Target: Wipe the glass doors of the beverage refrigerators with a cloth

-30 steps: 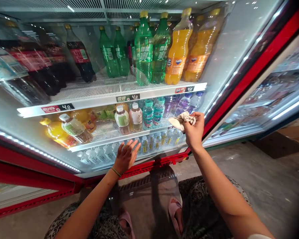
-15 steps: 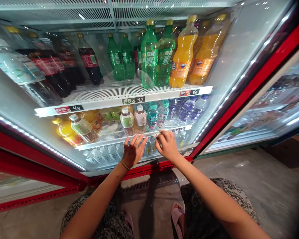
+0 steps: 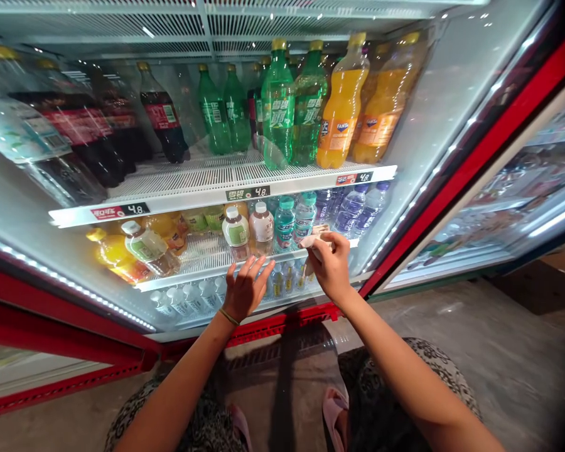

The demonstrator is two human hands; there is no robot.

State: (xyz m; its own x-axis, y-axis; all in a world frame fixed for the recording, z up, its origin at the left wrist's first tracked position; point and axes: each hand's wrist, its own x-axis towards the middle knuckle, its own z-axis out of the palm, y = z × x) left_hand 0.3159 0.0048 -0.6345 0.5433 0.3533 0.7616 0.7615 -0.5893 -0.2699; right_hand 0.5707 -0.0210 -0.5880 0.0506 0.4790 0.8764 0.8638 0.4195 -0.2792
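Observation:
My right hand [image 3: 332, 269] is closed on a crumpled pale cloth [image 3: 314, 238], pinched between thumb and fingers in front of the lower shelf's right part. Part of the cloth is hidden by the fingers. Just behind it stand teal-capped bottles [image 3: 285, 223]. My left hand [image 3: 245, 290] is open and empty, fingers spread, near the front edge of the lower shelf [image 3: 198, 274]. White-capped bottles, one with a green label [image 3: 236, 233] and one with a pinkish label [image 3: 262, 226], stand just beyond its fingertips. Whether the fingers touch the shelf edge, I cannot tell.
The upper shelf [image 3: 169, 207] carries cola bottles [image 3: 162, 116], green soda bottles [image 3: 279, 107] and orange soda bottles [image 3: 341, 103]. Small clear bottles [image 3: 176, 300] line the cooler's bottom. A red door frame [image 3: 471, 169] rises at right; a red base [image 3: 258, 328] runs below.
My right hand has moved right and slightly up, and more of the cloth shows. My left hand stays spread in nearly the same place. The view has shifted slightly.

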